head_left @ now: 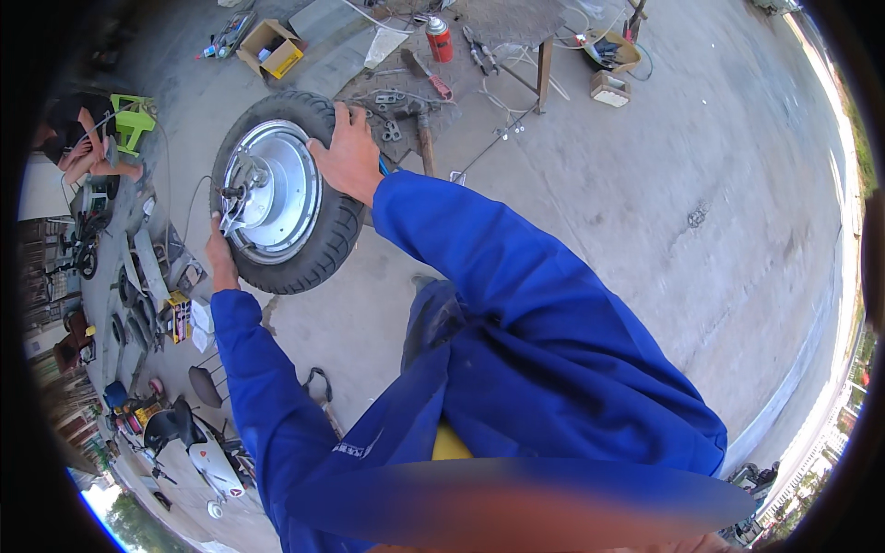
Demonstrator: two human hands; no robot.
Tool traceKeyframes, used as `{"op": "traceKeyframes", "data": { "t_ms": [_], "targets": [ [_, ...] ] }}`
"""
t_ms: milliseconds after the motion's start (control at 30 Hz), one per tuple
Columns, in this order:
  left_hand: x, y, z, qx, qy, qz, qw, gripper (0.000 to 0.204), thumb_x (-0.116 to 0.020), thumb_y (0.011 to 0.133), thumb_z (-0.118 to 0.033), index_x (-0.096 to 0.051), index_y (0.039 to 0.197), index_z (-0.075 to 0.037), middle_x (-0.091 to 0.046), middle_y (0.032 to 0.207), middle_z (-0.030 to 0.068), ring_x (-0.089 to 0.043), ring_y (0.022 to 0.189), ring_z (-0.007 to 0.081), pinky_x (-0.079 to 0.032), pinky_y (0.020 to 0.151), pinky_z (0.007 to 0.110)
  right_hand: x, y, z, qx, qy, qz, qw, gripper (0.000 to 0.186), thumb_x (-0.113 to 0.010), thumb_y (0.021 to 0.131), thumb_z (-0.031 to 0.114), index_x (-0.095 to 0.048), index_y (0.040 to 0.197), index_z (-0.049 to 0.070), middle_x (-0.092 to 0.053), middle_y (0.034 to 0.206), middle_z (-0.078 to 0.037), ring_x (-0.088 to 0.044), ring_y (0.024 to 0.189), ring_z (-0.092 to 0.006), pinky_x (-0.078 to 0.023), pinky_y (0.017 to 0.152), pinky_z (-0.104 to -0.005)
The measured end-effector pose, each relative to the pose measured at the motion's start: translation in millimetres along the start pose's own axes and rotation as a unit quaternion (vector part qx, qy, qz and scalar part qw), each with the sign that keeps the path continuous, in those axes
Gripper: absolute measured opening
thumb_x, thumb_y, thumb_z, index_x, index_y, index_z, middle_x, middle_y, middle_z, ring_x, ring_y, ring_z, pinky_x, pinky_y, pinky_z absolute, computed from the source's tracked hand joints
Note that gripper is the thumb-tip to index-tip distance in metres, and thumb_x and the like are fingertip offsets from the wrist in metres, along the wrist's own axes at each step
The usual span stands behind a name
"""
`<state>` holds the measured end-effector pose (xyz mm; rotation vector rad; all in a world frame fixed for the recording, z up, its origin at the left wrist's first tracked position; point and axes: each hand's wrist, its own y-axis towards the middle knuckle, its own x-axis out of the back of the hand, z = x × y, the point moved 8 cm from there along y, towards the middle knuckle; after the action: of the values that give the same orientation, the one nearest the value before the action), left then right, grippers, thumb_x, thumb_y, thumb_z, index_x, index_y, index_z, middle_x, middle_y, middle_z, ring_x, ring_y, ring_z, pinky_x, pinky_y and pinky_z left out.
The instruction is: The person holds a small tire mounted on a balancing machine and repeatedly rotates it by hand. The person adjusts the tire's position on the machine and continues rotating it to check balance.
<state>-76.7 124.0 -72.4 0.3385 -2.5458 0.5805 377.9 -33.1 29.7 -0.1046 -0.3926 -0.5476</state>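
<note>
A scooter wheel with a black treaded tyre and a silver hub (281, 198) is held up in front of me, its hub side facing left and toward me. A cable runs from the axle at its centre. My right hand (350, 152) grips the far right part of the tyre, thumb on the rim side and fingers over the tread. Low on the left side, my left hand (221, 256) holds the tyre's edge; part of its fingers is hidden behind the wheel.
Behind the wheel lie a hammer (425, 143), a red-handled tool (429, 76) and a red spray can (439, 40). An open cardboard box (269, 51) stands at the far left. A person sits near a green stool (132, 123). A white scooter (207, 461) stands at the lower left.
</note>
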Motion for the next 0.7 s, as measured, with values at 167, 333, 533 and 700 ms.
{"op": "traceKeyframes", "data": {
  "t_ms": [167,333,533,700],
  "targets": [
    [-7.5,-11.7,-13.0,0.005,-0.012,0.006,1.0,0.095,-0.071,0.087,-0.073,-0.07,0.13,0.011,-0.072,0.122,0.0196,-0.067,0.107,0.0258,-0.051,0.097,0.041,2.0,0.7,0.1,-0.006,0.006,-0.001,1.0,0.079,-0.077,0.089,0.033,-0.04,0.151,0.001,-0.045,0.144,-0.03,-0.051,0.132,-0.0516,-0.049,0.107,-0.0573],
    [-6.9,-25.2,-21.4,-0.036,0.021,0.004,0.999,0.089,-0.064,0.093,-0.072,-0.071,0.13,0.008,-0.072,0.123,0.0188,-0.066,0.109,0.0256,-0.049,0.098,0.04,-0.9,0.9,-1.8,-0.013,-0.002,0.001,1.0,0.082,-0.076,0.09,0.037,-0.04,0.155,0.002,-0.045,0.146,-0.029,-0.053,0.132,-0.0508,-0.05,0.108,-0.0549],
    [-3.5,-15.2,-15.7,-0.042,0.007,-0.004,0.999,0.088,-0.065,0.092,-0.072,-0.075,0.121,0.01,-0.074,0.112,0.0179,-0.066,0.101,0.0241,-0.05,0.093,0.041,-0.3,-0.9,2.4,-0.011,0.006,-0.004,1.0,0.08,-0.077,0.089,0.034,-0.041,0.153,0.002,-0.044,0.147,-0.031,-0.051,0.133,-0.0521,-0.049,0.108,-0.0557],
    [-10.2,-35.6,-23.0,-0.052,0.01,-0.007,0.999,0.091,-0.065,0.093,-0.071,-0.072,0.121,0.014,-0.075,0.114,0.0218,-0.069,0.103,0.0268,-0.051,0.093,0.041,0.2,-1.6,0.7,-0.017,0.001,-0.009,1.0,0.079,-0.078,0.088,0.036,-0.044,0.152,0.003,-0.048,0.145,-0.028,-0.053,0.133,-0.0498,-0.049,0.108,-0.0548]
  ]
}}
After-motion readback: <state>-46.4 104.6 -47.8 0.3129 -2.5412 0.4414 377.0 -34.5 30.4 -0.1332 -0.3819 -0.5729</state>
